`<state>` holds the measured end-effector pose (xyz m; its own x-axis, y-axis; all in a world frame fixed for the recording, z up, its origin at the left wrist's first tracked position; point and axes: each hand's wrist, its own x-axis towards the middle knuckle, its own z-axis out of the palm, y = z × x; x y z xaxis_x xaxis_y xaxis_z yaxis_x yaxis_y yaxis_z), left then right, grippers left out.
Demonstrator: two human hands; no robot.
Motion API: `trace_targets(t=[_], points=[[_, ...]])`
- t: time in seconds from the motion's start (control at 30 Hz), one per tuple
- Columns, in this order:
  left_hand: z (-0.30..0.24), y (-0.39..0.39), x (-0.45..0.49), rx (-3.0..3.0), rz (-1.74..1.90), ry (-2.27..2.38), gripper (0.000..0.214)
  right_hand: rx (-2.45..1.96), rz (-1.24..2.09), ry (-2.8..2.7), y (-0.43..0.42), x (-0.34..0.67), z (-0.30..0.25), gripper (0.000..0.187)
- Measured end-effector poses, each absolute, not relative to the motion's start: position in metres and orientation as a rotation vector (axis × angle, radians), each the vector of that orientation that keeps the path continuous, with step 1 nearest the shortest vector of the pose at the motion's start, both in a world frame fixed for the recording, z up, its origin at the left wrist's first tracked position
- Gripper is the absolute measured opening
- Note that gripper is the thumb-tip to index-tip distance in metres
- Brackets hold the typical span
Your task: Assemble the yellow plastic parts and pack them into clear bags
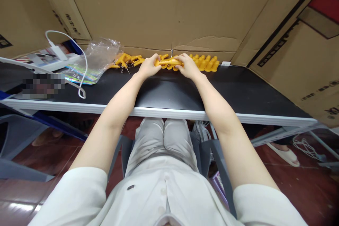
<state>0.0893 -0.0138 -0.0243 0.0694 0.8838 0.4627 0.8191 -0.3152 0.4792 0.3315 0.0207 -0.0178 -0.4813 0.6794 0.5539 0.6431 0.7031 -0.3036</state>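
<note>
Left hand (pixel 150 66) and right hand (pixel 188 65) were both mostly curled in, pinching a yellow piece (pixel 171 62), with yellow pegs (pixel 209 65) just off to the right.

Two hands show, one left hand (pixel 149 67) and one right hand (pixel 188 66), with one desk (pixel 169 90). Yellow pegs (pixel 209 64) number more than six; yellow forked pieces (pixel 124 57), several, overlap beyond exact counting.

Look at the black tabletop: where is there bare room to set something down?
Free: the tabletop between the yellow pieces and right cardboard wall; also between the forearms, behind the front rail. Crowded: back middle, where the left hand and right hand hold a yellow item; left, with plastic bag and white cable.
</note>
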Motion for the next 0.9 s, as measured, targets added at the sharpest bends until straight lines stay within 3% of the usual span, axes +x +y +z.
trace_targets(t=[0.23, 0.47, 0.73, 0.9], points=[[-0.024, -0.014, 0.086, 2.34, 0.983, 1.808, 0.051, -0.979, 0.16, -2.23, 0.026, 0.331, -0.02, 0.045], [-0.018, -0.022, 0.089, 2.29, 0.933, 1.911, 0.051, -0.952, 0.469, -2.075, 0.025, 0.334, -0.014, 0.063], [-0.011, -0.031, 0.091, 2.298, 0.884, 1.988, 0.054, -0.968, 0.681, -1.939, 0.027, 0.343, -0.009, 0.046], [-0.018, -0.02, 0.083, 2.388, 0.986, 1.88, 0.054, -1.025, 0.773, -1.9, 0.016, 0.338, -0.008, 0.049]])
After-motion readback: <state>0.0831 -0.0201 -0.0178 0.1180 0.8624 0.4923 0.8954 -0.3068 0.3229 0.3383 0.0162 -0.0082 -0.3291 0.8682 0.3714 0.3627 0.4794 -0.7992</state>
